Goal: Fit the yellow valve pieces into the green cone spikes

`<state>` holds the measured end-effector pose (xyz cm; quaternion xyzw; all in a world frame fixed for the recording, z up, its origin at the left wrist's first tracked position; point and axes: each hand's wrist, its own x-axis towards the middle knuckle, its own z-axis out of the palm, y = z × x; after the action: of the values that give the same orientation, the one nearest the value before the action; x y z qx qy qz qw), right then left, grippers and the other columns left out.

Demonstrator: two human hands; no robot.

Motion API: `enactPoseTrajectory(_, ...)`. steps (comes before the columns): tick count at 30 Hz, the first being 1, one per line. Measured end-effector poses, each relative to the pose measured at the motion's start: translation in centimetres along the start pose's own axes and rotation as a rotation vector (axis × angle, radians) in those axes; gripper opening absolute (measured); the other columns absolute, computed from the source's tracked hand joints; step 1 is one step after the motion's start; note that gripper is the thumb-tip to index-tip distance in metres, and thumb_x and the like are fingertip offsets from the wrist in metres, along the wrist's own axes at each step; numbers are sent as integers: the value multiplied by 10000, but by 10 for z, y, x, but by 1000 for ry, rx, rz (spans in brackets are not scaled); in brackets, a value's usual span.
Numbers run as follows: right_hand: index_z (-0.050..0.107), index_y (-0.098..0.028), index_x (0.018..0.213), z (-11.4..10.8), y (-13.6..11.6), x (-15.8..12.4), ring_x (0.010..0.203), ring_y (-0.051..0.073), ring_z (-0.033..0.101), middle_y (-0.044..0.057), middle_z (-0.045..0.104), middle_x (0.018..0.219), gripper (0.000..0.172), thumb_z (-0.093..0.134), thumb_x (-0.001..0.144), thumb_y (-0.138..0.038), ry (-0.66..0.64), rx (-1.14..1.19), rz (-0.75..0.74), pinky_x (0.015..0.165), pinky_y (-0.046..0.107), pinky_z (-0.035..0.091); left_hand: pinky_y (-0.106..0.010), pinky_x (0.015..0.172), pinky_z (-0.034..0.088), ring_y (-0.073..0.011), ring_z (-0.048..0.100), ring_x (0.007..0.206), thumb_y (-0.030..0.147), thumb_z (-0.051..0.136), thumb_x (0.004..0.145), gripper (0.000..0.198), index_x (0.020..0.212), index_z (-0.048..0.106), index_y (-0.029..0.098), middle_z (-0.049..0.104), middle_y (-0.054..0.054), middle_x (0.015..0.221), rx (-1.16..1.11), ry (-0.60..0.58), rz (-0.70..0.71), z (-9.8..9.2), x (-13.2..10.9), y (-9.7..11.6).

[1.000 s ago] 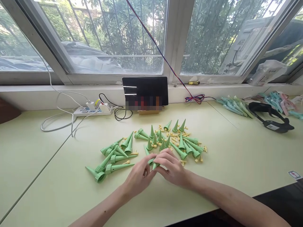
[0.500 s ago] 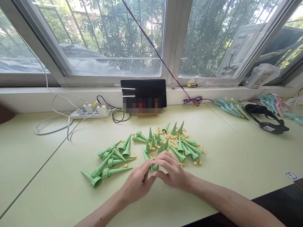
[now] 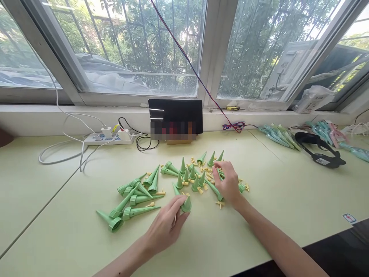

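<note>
My left hand point(image 3: 168, 221) holds a green cone point(image 3: 186, 204) between thumb and fingers, its tip pointing up. Over the right part of the pile is my right hand point(image 3: 227, 182), fingers bent and thumb apart from them, above small yellow pieces point(image 3: 208, 169); nothing shows in its grasp. Several green cones stand upright in the middle, one of them point(image 3: 195, 184) with a yellow piece at its base. More cones lie on their sides at the left, such as a long one point(image 3: 141, 212). Some cones at the right are partly hidden by my right hand.
A dark tablet point(image 3: 175, 119) stands at the back against the wall. Left of it lie a white power strip point(image 3: 109, 139) and cables. At the right are a black headband point(image 3: 319, 152) and bagged items point(image 3: 278, 135); a red-blue cable point(image 3: 235, 126) is coiled behind.
My right hand has left the cone held by my left hand and moved right and away from me, over the yellow pieces. The view has shifted slightly.
</note>
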<state>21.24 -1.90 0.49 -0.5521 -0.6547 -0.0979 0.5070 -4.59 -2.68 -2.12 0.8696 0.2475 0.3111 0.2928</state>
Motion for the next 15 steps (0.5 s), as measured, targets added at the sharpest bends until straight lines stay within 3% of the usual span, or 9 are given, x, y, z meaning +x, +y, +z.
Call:
enactPoseTrajectory(3,581,-188,965,0,14,2,857,230,554,67,635,865,104,494,936,-138,-177,-89,65,834,391,464,-216,619,460,-79,475,626,143,430,980,277,1242,480,219,545,-109,1214,-1,21,5,1,0,-1)
enactPoseTrajectory(7,611,-185,919,1,22,0,891,242,562,68,656,878,117,507,918,-129,-373,-167,130,872,402,435,-224,647,476,-87,505,653,138,426,982,310,1277,471,222,545,-109,1195,-2,45,4,2,0,-1)
enactPoseTrajectory(15,665,-175,944,6,24,-2,962,253,571,80,687,946,112,592,882,-117,-523,-191,198,901,389,414,-228,619,468,-82,514,617,163,439,980,307,1281,472,211,576,-111,1162,-1,50,7,5,-2,-1)
